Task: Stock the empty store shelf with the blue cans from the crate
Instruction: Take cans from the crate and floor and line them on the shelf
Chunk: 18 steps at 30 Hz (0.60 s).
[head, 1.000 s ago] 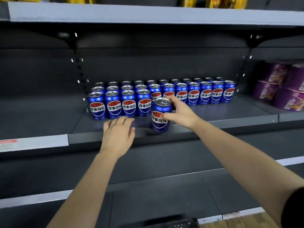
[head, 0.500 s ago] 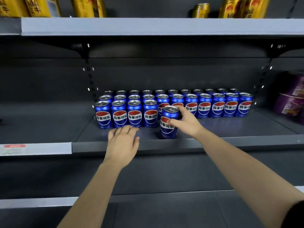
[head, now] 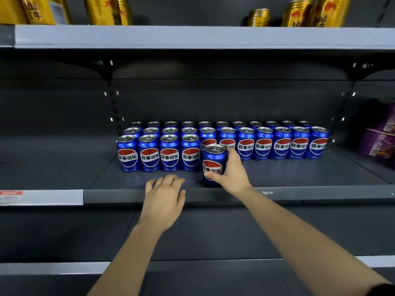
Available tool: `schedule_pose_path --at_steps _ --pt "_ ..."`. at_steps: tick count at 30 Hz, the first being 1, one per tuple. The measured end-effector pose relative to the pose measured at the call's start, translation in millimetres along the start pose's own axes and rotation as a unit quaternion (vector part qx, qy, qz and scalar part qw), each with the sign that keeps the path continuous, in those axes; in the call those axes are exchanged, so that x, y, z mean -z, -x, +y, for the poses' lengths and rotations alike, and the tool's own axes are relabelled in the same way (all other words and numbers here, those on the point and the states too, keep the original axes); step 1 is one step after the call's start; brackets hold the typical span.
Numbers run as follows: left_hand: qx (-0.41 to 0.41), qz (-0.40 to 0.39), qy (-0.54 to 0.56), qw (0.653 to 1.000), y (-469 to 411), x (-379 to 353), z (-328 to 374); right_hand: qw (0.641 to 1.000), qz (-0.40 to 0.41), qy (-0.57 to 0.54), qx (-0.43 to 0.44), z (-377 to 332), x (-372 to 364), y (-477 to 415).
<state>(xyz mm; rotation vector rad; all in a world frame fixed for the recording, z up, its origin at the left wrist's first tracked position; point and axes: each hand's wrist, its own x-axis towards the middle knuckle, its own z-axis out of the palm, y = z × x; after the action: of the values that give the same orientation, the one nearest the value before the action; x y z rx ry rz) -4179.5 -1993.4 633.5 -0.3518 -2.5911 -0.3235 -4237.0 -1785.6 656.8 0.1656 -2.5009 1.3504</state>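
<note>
Several blue cans (head: 264,144) stand in rows at the back of the dark grey shelf (head: 299,194). My right hand (head: 233,174) grips one more blue can (head: 213,163), upright near the shelf's front edge, just right of the front row of cans (head: 170,154). My left hand (head: 164,197) rests flat at the shelf's front edge, fingers straight, holding nothing. The crate is out of view.
Gold cans (head: 310,12) line the shelf above. Purple packs (head: 380,135) sit on the neighbouring shelf at the right. A white and red price strip (head: 40,196) runs along the left shelf edge. A lower shelf (head: 213,263) lies below.
The view has tilted upward, so the shelf sits lower in frame and the gold cans show. Both hands keep their places; the right hand still grips the can.
</note>
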Motion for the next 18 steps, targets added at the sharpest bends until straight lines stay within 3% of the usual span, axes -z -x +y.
schedule_pose_path --at_steps 11,18 --pt "0.009 0.003 -0.015 1.000 8.9 -9.2 3.0 1.000 0.019 -0.014 -0.002 1.3 -6.5 -10.4" --pt "0.020 0.049 -0.047 0.997 8.0 0.8 -16.3 1.000 0.024 -0.019 -0.004 3.1 -16.0 -23.5"
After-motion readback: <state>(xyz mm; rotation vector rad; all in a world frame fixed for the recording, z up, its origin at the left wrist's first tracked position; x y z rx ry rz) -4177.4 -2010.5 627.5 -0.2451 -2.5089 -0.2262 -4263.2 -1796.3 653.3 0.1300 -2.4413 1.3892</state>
